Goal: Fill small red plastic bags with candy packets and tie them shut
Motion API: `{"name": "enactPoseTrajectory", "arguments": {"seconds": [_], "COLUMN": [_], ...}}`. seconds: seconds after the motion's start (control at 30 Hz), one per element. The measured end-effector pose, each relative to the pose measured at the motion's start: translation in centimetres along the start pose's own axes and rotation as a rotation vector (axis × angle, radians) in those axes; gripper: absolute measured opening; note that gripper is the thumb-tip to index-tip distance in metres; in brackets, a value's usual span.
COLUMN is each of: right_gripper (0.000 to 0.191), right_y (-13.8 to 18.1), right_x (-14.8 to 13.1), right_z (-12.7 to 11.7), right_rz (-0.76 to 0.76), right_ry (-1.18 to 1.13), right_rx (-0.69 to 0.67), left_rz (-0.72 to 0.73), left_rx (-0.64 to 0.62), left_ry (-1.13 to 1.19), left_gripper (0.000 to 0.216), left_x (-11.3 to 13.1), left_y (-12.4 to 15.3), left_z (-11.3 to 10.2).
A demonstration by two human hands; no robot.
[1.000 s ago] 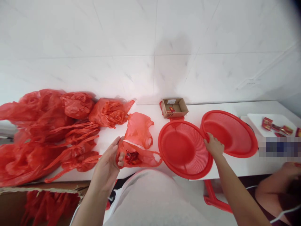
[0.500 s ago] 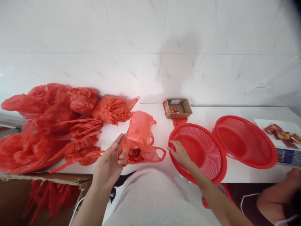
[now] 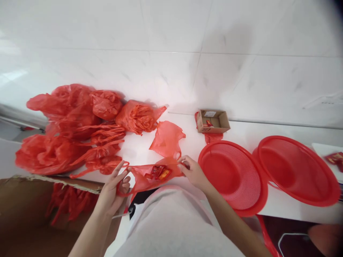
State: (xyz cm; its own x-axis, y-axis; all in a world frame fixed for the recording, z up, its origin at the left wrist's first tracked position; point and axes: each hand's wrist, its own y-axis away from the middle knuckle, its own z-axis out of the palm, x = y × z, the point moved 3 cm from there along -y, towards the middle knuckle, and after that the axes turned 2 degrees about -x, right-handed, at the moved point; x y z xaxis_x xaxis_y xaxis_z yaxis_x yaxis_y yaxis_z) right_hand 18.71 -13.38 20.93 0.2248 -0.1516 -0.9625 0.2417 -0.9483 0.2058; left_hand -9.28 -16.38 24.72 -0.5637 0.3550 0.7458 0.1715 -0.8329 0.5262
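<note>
Stretched between my two hands is a thin red plastic bag (image 3: 144, 184), close to the front edge of the table. Several small red and yellow packets (image 3: 158, 172) show inside it. My left hand (image 3: 115, 185) grips the bag's left handle loop, fingers curled. The bag's right side is pinched in my right hand (image 3: 192, 172), thumb against fingers. Just behind lies a flat red plastic bag (image 3: 168, 137) on the white table. Right of my right hand stands a red mesh basket (image 3: 227, 171).
Filled red bags (image 3: 66, 110) crowd the table's left side. A small cardboard box (image 3: 214, 122) with packets stands by the wall. A second red basket (image 3: 294, 171) tilts at the right. Below left, a large carton (image 3: 24, 210) holds more red bags. Part of another person shows at lower right.
My right hand has moved from the mesh basket's rim to the bag's right side. My left hand has drawn its handle left, pulling the bag wide. The view has shifted left.
</note>
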Motion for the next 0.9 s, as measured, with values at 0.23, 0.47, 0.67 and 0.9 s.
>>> {"name": "enactPoseTrajectory", "arguments": {"seconds": [0.23, 0.47, 0.67, 0.9], "right_gripper": [0.016, 0.022, 0.018, 0.022], "right_y": [-0.6, -0.1, -0.8, 0.2], "right_x": [-3.3, -2.0, -0.4, -1.7], "right_z": [0.4, 0.2, -0.8, -0.6], "right_rz": [-0.078, -0.058, -0.034, -0.052], "right_ry": [0.117, 0.097, 0.221, 0.124], "right_rx": [-0.029, -0.026, 0.073, 0.084], "left_rz": [-0.1, -0.194, 0.112, 0.29], "left_rx": [0.098, -0.103, 0.017, -0.117], "left_ry": [-0.196, -0.425, -0.538, -0.765], "left_gripper": [0.063, 0.026, 0.034, 0.033], "left_x": [-3.2, -6.0, -5.0, -5.7], "left_y": [2.1, 2.6, -0.2, -0.4], "left_z": [-1.8, -1.7, -2.3, 2.1]}}
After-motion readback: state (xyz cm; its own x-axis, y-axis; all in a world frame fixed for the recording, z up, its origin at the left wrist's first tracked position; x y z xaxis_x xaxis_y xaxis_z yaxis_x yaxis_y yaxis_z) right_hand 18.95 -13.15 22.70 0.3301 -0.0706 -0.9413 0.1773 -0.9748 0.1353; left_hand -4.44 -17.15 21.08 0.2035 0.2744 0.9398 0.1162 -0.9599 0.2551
